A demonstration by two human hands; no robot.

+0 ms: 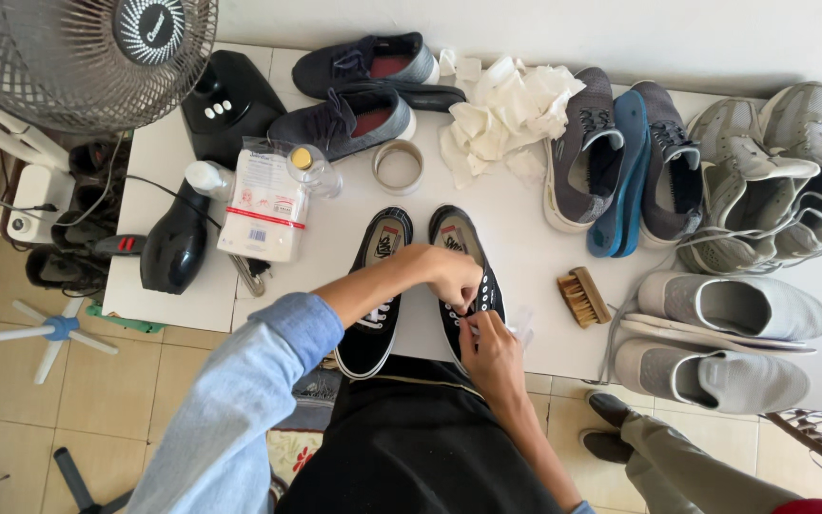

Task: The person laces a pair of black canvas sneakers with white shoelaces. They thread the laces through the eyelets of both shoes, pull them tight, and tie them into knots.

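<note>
Two black low sneakers stand side by side at the white table's near edge: the left sneaker point(376, 295) and the right sneaker point(462, 249). My left hand point(445, 273) reaches across and pinches at the right sneaker's eyelets. Just below it, my right hand point(489, 345) holds a white lace against the same shoe. Both hands cover much of that shoe's lacing; the lace ends are hard to make out.
A wooden brush point(584, 296) lies to the right. Dark sneakers point(363, 90), crumpled white paper point(506, 109), a tape roll point(399, 167), grey shoes point(725, 328), a black hair dryer point(175, 246), a wipes packet point(264, 205) and a fan point(97, 48) surround them. Another person's legs point(677, 457) stand bottom right.
</note>
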